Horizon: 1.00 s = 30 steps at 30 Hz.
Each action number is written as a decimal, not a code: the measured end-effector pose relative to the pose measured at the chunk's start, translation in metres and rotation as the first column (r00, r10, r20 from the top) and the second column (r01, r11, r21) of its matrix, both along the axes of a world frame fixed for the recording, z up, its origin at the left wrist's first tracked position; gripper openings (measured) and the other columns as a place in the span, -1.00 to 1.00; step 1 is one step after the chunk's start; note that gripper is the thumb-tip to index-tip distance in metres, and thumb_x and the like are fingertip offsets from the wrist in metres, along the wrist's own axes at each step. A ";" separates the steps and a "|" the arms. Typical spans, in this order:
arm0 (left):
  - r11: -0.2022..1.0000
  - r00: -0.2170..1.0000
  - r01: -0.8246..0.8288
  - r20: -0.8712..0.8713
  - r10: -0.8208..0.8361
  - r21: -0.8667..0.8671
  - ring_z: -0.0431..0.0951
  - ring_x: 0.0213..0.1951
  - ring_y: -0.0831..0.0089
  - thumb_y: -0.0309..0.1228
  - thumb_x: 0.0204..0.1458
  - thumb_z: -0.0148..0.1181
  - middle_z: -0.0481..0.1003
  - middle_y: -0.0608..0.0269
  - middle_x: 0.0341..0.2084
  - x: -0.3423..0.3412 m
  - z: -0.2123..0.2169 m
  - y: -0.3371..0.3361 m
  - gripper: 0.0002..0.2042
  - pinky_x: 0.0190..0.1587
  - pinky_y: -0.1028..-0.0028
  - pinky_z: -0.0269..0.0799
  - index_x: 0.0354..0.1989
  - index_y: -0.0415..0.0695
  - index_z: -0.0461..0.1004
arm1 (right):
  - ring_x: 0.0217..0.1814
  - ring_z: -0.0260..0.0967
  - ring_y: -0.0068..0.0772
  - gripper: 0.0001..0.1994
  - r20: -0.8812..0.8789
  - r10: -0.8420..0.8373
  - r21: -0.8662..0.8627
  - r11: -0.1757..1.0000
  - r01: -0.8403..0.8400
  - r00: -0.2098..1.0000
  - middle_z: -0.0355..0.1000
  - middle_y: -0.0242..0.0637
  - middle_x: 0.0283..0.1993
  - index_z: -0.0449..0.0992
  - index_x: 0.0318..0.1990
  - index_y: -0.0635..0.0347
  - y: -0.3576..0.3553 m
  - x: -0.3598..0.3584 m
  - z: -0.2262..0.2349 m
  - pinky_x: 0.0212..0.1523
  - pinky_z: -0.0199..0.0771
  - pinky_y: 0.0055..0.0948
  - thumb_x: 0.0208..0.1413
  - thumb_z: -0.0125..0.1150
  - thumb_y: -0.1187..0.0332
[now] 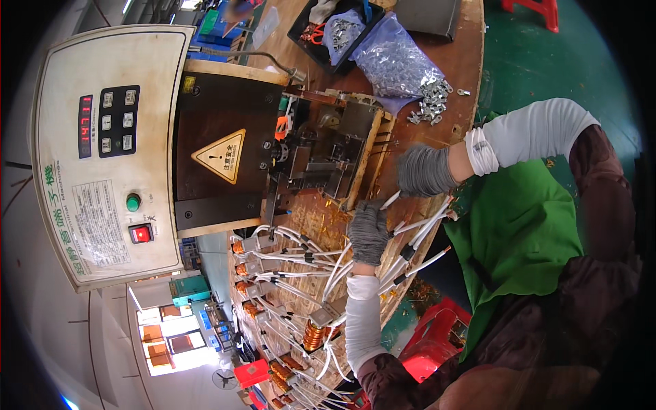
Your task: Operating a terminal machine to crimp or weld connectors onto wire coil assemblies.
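Both my hands wear grey knitted gloves, below white sleeve covers. My left hand (369, 236), lower in the turned picture, is closed on white cables running from copper-wound coils. My right hand (427, 172), higher up, is curled over, its fingertips largely hidden. A short white cable (391, 199) spans the gap between the two hands and passes under the right one. Just beyond the hands stands a terminal crimping machine (321, 164), its metal tooling close to my fingers. Several white cable ends (424, 225) lie beside them at the table edge. One copper coil (313, 336) sits near my left wrist.
On the wooden table (458, 61), a plastic bag of metal cable lugs (396, 58) spills a small heap (434, 99). A black tray (335, 34) holds another bag and red-handled scissors. More coils (280, 372) line the table. A red stool (430, 342) stands beside me.
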<state>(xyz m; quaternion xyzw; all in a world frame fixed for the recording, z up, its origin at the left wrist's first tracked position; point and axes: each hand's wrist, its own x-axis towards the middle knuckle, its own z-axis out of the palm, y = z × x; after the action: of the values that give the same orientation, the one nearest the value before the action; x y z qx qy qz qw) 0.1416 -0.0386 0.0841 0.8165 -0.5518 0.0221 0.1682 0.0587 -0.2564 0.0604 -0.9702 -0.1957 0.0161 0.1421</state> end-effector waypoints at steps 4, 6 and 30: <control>1.000 1.000 0.025 0.017 -0.025 -0.003 0.48 -0.28 0.00 -0.46 0.01 0.04 0.46 -0.04 -0.35 -0.002 0.003 0.000 -0.83 -0.25 0.20 0.41 -0.22 -0.15 0.47 | -0.40 0.41 -0.02 -0.63 -0.151 0.170 0.452 0.888 -0.085 0.974 0.46 -0.09 -0.48 0.57 -0.41 0.19 -0.010 0.011 -0.005 -0.40 0.37 -0.13 0.17 -0.09 0.13; 0.999 0.999 0.032 -0.037 -0.032 0.017 0.49 -0.29 0.00 -0.45 0.01 0.05 0.46 -0.05 -0.35 -0.002 0.006 -0.005 -0.83 -0.24 0.21 0.41 -0.23 -0.16 0.47 | -0.43 0.40 -0.03 -0.63 -0.111 0.075 0.349 0.937 -0.032 0.991 0.45 -0.09 -0.50 0.57 -0.43 0.20 -0.011 0.009 -0.007 -0.42 0.37 -0.15 0.16 -0.08 0.14; 0.997 0.997 0.064 -0.045 -0.066 -0.031 0.52 -0.34 0.06 -0.45 0.00 0.08 0.51 0.01 -0.38 -0.009 -0.002 -0.031 -0.82 -0.27 0.26 0.43 -0.23 -0.18 0.49 | -0.34 0.46 -0.01 -0.70 -0.052 0.057 0.241 0.970 -0.043 0.997 0.50 -0.05 -0.36 0.57 -0.39 0.23 0.002 0.049 -0.035 -0.39 0.47 -0.19 0.04 0.06 0.17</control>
<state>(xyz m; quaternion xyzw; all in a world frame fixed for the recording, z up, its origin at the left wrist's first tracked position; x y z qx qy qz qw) 0.1330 -0.0697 0.0821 0.7959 -0.5737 0.0058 0.1935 0.1072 -0.2543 0.0255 -0.9398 -0.2163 0.0243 0.2632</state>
